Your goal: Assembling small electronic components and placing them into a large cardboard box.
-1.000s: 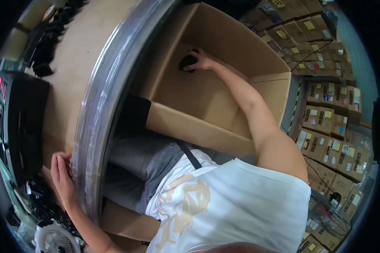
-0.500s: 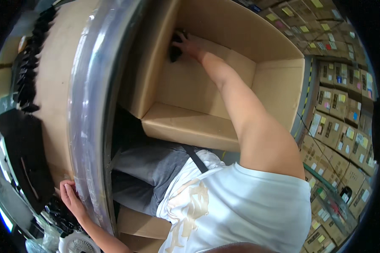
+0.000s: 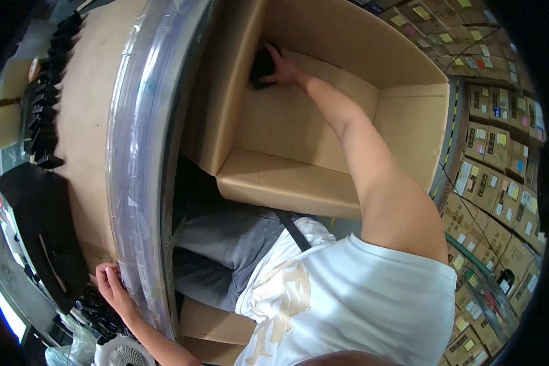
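My right hand [image 3: 285, 67] reaches deep into an open cardboard box [image 3: 287, 195]. Its thumb and fingers are spread around the near side of a black block-like object [image 3: 262, 66], which sits in the far left corner, against the box wall. The object's exact kind cannot be made out. My left hand [image 3: 111, 287] rests at the tabletop's edge beside the clear plastic-wrapped border [image 3: 143, 201]. Its fingers are curled together, and whatever they hold, if anything, is hidden.
On the brown tabletop [image 3: 85, 122] stands a row of black parts [image 3: 46, 110] and a black slotted case [image 3: 43, 238]. A white fan [image 3: 125, 352] is near my left forearm. Stacked labelled cartons [image 3: 488, 201] line the right side, with a green bar [image 3: 470, 253] before them.
The view has shifted slightly, so everything sits a little farther right. My right hand's fingers have moved from over the black object to its edges. My left hand keeps its place.
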Tool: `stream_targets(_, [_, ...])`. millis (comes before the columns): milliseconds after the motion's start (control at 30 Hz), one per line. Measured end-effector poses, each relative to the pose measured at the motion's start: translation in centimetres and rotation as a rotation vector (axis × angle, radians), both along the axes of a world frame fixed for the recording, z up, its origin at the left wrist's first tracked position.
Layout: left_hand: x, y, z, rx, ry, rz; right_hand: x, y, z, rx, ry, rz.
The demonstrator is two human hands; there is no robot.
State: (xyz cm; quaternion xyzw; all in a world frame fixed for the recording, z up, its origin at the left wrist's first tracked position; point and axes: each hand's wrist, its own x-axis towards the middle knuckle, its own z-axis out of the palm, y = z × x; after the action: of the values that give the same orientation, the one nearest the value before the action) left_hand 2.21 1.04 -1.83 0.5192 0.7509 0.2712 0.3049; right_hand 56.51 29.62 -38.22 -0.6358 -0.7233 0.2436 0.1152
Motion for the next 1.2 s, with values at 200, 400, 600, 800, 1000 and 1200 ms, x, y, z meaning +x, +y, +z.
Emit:
stream_targets(200, [0.9, 0.4, 0.3, -0.008, -0.027, 0.013, 0.8, 3.3, 0.0, -0.035, -0.124, 0.164])
stream_targets(400, [1.2, 0.4, 0.5, -0.015, -0.056, 0.044, -0.1, -0.1, -0.5, 0.094, 0.047, -0.006])
stream_targets(600, [1.4, 0.8, 0.4, -0.014, -0.059, 0.043, 1.9, -1.3, -2.1, 0.096, 0.417, -0.028])
stream_targets(800, [0.7, 0.0, 1.3, -0.105, -0.05, 0.083, 0.6, 3.8, -4.0, -0.104, 0.467, -0.016])
stream_targets(1000, [1.4, 0.7, 0.0, -0.008, -0.078, 0.047, 5.0, 8.2, -6.7, -0.103, 0.186, 0.008])
stream_targets(1200, [1.3, 0.5, 0.5, -0.016, -0.075, 0.069, -1.0, 3.2, -4.8, 0.256, 0.079, -0.256])
